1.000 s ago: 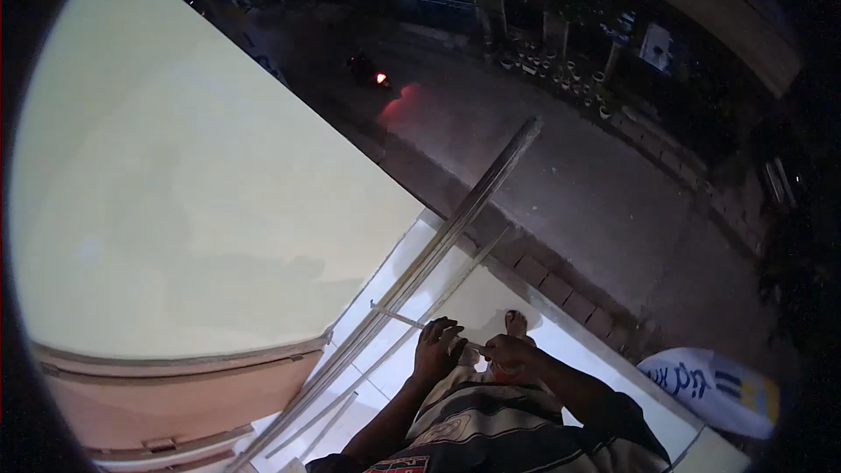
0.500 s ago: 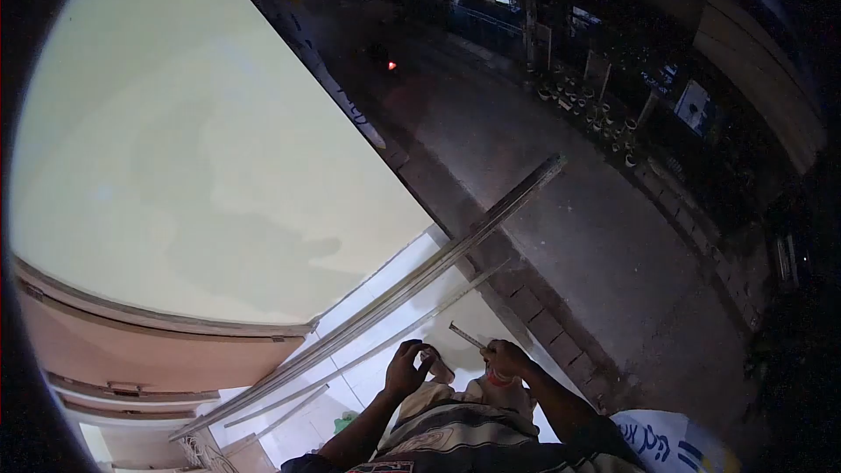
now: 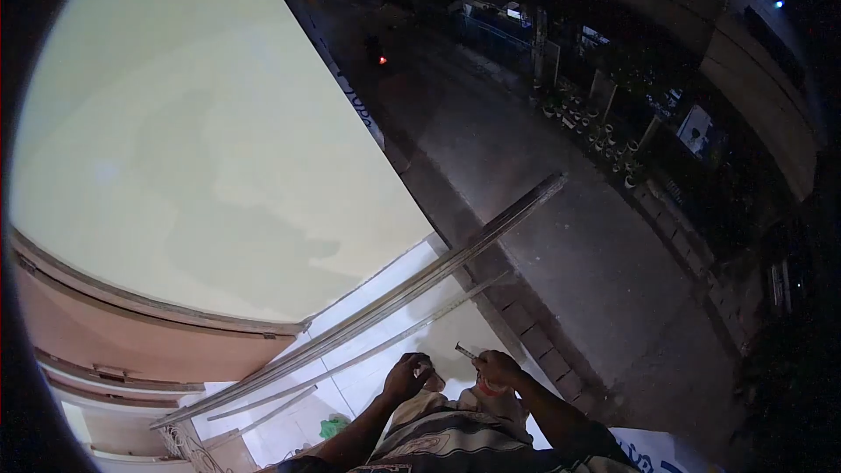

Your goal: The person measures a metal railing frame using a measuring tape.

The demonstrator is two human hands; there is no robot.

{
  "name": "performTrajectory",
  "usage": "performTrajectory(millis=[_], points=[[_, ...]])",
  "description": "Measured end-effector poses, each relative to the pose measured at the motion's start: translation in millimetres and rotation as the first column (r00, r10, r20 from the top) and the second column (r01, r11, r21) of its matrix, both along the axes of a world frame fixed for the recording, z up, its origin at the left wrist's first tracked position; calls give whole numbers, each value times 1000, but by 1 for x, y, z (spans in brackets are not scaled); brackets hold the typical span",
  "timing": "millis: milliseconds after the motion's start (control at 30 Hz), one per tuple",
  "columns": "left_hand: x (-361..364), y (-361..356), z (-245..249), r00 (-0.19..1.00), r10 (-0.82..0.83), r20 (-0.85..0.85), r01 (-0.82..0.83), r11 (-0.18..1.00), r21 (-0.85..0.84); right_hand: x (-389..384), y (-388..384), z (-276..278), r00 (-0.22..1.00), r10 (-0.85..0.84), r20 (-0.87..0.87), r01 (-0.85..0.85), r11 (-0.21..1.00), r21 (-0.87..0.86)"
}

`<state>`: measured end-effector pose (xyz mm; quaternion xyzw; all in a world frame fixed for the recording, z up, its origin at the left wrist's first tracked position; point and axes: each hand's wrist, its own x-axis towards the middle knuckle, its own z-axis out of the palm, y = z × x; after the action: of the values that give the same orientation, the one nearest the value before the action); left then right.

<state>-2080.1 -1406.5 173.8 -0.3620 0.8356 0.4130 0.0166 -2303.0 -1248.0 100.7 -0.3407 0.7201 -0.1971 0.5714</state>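
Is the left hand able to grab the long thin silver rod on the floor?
Probably yes. The left hand is right beside the long thin silver rod, and nothing lies between them. The right hand grips a short metal strip.

The person wears a dark-and-cream striped cloth garment [image 3: 464,438]; a dark short sleeve [image 3: 585,448] covers the right upper arm, forearms bare.

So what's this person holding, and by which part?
The right hand pinches a short thin strip by its near end; the far end sticks out free. Whether the curled left hand grips anything cannot be told.
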Motion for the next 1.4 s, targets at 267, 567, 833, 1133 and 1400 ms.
performTrajectory(millis=[267, 567, 833, 1133, 1400], points=[[19, 1, -21, 996, 93, 5, -90, 951, 295, 26, -22, -10, 985, -85, 148, 99, 991, -85], [6, 39, -40, 857, 496, 141, -320, 298, 899, 72, -73, 10, 718, -273, 640, 506, 836, -211], [12, 40, -30, 627, 763, 155, -195, -38, 980, 93, -94, 44, 888, -135, 439, 379, 755, -535], [89, 14, -62, 759, 645, -87, -266, 429, 863, 122, -128, 37, 977, 202, 67, -159, 904, -397], [197, -27, 8, 643, 765, 39, -676, 543, 499, 235, -211, 72, 880, -73, 468, 67, 997, 29]])
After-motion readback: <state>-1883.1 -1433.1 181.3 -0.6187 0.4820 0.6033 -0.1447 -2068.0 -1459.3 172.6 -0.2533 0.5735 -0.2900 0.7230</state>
